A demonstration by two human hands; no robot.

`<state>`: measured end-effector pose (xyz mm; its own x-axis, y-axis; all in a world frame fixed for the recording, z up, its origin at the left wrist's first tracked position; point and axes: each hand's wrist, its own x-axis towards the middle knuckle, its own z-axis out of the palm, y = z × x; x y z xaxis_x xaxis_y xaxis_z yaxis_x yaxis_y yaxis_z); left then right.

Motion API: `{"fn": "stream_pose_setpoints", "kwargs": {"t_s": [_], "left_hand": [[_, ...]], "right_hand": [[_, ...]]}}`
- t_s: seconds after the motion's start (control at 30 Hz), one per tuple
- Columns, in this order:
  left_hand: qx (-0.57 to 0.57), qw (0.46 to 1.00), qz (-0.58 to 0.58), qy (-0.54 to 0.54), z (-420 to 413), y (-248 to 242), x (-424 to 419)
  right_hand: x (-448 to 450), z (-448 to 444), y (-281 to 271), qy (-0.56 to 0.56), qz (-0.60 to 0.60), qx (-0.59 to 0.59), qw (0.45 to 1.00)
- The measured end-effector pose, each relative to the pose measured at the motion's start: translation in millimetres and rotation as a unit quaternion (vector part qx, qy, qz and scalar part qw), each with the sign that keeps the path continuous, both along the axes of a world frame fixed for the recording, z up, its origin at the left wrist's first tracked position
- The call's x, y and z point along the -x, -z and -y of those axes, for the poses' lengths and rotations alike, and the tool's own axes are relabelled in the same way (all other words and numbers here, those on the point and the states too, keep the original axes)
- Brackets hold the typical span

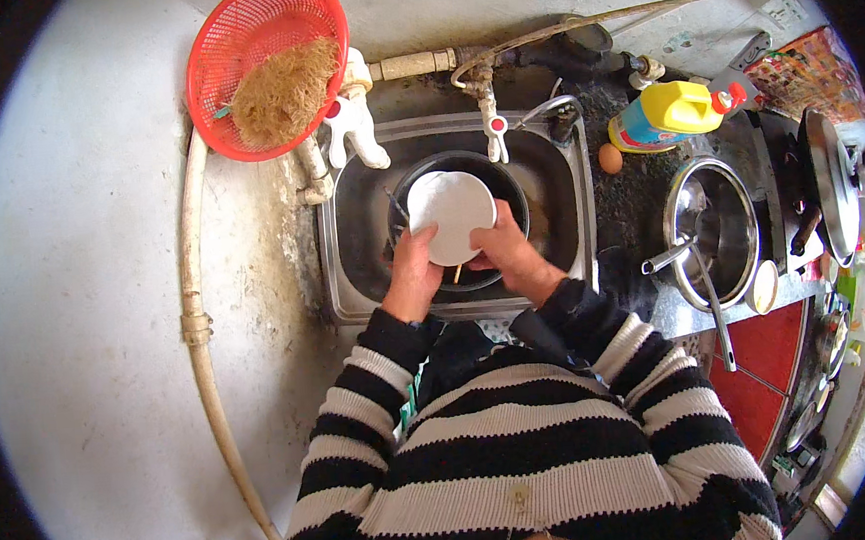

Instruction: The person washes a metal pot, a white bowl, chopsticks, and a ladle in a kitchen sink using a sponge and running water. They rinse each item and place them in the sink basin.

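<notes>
A white bowl (453,216) is held between my two hands above a dark round basin (513,181). My left hand (413,267) grips its lower left rim with the thumb on the white surface. On the lower right, my right hand (512,253) holds the rim the same way. The basin stands inside a stainless steel sink (567,260). Thin sticks, perhaps chopsticks, poke out of the basin beside and below the bowl. Most of what lies in the basin is hidden by the bowl and my hands.
A tap with a red-dotted handle (497,134) hangs over the sink. A red plastic colander (201,83) with a tan fibrous mass (281,92) is at upper left. To the right are an egg (610,158), a yellow jug (673,114) and a steel pot (748,210) with ladles.
</notes>
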<state>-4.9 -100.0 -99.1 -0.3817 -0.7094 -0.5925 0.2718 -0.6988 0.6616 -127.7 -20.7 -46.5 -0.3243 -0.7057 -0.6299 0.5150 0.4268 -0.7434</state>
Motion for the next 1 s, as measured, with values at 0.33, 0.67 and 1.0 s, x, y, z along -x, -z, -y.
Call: {"fn": "stream_pose_setpoints", "kwargs": {"t_s": [0.33,0.67,1.0], "left_hand": [[-0.039,0.992,-0.107,0.061,10.3,7.8,8.1],[-0.172,0.973,-0.141,0.058,17.9,-3.0,9.2],[0.024,0.992,0.112,0.048,16.1,-40.6,-19.0]], "right_hand": [[-24.5,5.8,25.4,0.071,-0.164,0.041,0.983],[-6.9,16.3,15.4,0.040,-0.004,0.048,0.998],[8.7,53.8,41.8,-0.153,-0.663,0.154,0.717]]}}
